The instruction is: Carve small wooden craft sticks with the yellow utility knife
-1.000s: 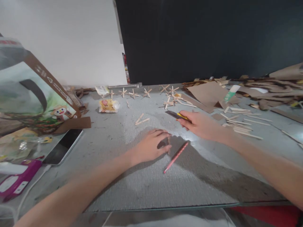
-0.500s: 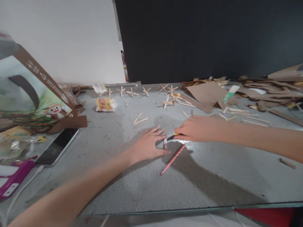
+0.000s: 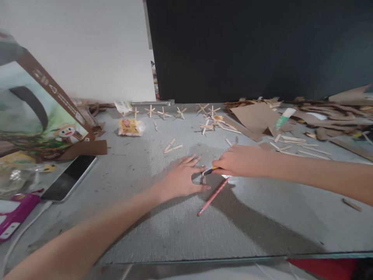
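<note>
A short wooden stick piece lies upright in the view on the grey table. My left hand holds it down at its two ends between thumb and fingertips, with the other fingers spread. My right hand is wrapped round a cutter with a yellow and black handle, whose tip meets the stick. Just below the cutter lies a red pencil. Two sticks in a V shape rest beyond my left hand.
Star-shaped stick pieces stand along the back. Loose sticks, a glue stick and cardboard are at the right. At the left are a phone, a purple device, a box and a yellow packet.
The cutter and my right hand have shifted slightly left, bringing the tip onto the stick. My left hand keeps its place; the view has moved a little.
</note>
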`<state>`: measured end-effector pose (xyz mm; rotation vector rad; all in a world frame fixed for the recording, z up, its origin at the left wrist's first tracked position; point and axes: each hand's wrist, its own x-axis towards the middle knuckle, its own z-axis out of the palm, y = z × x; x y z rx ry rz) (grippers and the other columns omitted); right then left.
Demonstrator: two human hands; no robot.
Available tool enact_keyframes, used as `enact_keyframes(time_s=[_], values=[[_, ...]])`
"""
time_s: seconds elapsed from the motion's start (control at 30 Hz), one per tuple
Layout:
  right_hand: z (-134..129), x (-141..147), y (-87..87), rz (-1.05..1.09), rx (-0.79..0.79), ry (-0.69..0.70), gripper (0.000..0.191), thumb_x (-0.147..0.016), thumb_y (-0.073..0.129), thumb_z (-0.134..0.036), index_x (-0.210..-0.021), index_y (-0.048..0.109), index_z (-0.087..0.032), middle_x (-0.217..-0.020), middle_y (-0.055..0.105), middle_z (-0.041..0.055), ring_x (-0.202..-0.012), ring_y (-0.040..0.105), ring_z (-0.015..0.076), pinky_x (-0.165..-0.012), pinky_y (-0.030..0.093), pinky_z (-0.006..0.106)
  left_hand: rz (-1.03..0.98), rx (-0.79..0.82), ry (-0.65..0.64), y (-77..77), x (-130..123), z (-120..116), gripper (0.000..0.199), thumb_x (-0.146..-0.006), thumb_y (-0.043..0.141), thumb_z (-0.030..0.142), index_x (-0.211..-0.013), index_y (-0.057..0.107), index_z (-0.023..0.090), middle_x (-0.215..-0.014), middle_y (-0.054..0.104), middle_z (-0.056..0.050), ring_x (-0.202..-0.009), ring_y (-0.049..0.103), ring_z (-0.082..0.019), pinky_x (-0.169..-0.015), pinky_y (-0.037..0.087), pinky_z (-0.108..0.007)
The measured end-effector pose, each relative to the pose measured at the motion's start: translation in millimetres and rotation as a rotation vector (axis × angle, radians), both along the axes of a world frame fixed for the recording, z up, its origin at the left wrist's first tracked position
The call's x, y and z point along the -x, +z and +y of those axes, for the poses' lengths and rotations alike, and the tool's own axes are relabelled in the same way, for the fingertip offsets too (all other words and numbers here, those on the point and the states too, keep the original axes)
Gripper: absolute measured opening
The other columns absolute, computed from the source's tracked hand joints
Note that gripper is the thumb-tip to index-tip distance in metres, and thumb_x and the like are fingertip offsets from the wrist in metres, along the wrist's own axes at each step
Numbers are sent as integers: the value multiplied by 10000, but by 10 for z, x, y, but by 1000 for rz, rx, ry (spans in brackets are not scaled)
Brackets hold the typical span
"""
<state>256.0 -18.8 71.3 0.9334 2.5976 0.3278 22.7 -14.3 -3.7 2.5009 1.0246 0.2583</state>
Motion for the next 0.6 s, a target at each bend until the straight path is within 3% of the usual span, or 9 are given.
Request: enact_keyframes(time_s=[0.27, 0.6], values=[[-19, 37, 33, -48, -6, 2, 284, -1082, 558, -338, -1052, 773, -156, -716, 730, 99, -590, 665, 221, -554, 235, 333, 10, -12, 2, 6, -23, -5, 773, -881, 673, 730, -1495, 606, 265, -1709, 339, -139, -1619, 258, -342, -1297, 257, -570], [29, 8, 2, 5, 36, -6, 285, -1072, 548, -341, -1000, 771, -179, -669, 708, 64, -557, 658, 196, -544, 262, 307, -24, -31, 3, -7, -12, -6, 736, -870, 691, 724, -1459, 640, 285, -1696, 376, -130, -1601, 304, -360, -1282, 291, -592]])
